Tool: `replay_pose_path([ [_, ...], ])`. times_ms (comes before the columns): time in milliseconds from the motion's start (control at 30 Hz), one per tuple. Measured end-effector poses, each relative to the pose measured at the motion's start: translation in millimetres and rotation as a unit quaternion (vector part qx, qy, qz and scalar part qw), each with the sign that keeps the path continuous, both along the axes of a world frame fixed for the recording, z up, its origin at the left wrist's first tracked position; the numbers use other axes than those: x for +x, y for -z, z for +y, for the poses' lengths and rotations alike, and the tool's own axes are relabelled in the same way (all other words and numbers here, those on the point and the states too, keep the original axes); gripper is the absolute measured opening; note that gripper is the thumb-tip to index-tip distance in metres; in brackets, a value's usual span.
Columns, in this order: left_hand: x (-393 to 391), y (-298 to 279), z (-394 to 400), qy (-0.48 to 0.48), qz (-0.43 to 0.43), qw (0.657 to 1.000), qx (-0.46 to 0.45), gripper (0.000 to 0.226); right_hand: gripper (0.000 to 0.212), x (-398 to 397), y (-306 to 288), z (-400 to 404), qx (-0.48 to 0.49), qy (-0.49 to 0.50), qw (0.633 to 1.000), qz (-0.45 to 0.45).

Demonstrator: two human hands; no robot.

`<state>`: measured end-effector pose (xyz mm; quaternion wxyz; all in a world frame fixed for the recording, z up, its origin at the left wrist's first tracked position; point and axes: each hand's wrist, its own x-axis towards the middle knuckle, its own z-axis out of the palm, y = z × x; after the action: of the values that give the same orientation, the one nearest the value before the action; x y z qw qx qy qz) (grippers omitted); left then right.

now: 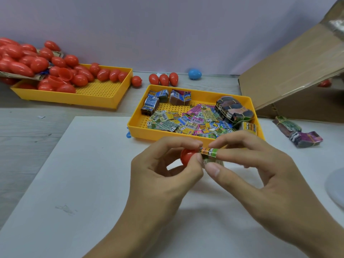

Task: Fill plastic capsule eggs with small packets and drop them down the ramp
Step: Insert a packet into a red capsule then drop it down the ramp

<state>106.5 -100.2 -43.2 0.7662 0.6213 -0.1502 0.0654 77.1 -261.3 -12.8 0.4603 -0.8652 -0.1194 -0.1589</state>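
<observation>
Over white board [74, 174], left hand [162, 175] pinches a red capsule half [188, 156] between thumb and fingers; right hand [260, 172] pinches a rolled packet [208, 152] at its mouth.

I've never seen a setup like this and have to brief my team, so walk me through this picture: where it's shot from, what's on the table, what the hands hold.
This is one picture from a camera worn on a person's head, looking down at their own bare hands; there is no machine. The left hand pinches a red capsule egg half. The right hand pushes a small rolled printed packet toward it. Just beyond the hands, a yellow tray holds loose packets and banded bundles. A second yellow tray, far left, holds red eggs, with more heaped behind it. Three red eggs and a blue egg lie loose by the wall. The slanted cardboard ramp stands at right.
</observation>
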Motion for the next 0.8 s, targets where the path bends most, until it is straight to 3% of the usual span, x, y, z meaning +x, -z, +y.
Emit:
replay_pose_path([
  [233, 1.0, -3.8, -0.6, 0.007, 0.06, 0.997, -0.049, 0.011, 0.013, 0.8, -0.6, -1.3, -0.016, 0.044, 0.996, -0.082],
  [500, -1.2, -4.0, -1.7, 0.021, 0.049, 0.998, -0.024, 0.015, 0.006, 1.3, -2.2, -2.9, -0.008, 0.032, 0.998, -0.059],
  [600, -2.1, -3.4, -0.9, 0.005, 0.033, 0.999, -0.002, 0.019, 0.003, -0.1, -3.6, -3.5, 0.056, 0.008, 0.998, -0.017],
  [667, -1.9, -3.5, -1.0, -0.004, 0.008, 1.0, -0.003, 0.018, 0.018, -0.5, -3.2, -2.5, 0.158, 0.003, 0.986, 0.055],
  [733, -1.5, -4.1, -1.8, -0.011, -0.027, 1.0, -0.004, 0.017, 0.028, 1.1, -1.9, -3.5, 0.179, 0.012, 0.979, 0.101],
  [800, -1.1, -3.8, -2.4, -0.023, -0.054, 0.998, 0.004, 0.018, 0.024, 2.7, -2.3, -4.6, 0.189, 0.011, 0.974, 0.121],
])
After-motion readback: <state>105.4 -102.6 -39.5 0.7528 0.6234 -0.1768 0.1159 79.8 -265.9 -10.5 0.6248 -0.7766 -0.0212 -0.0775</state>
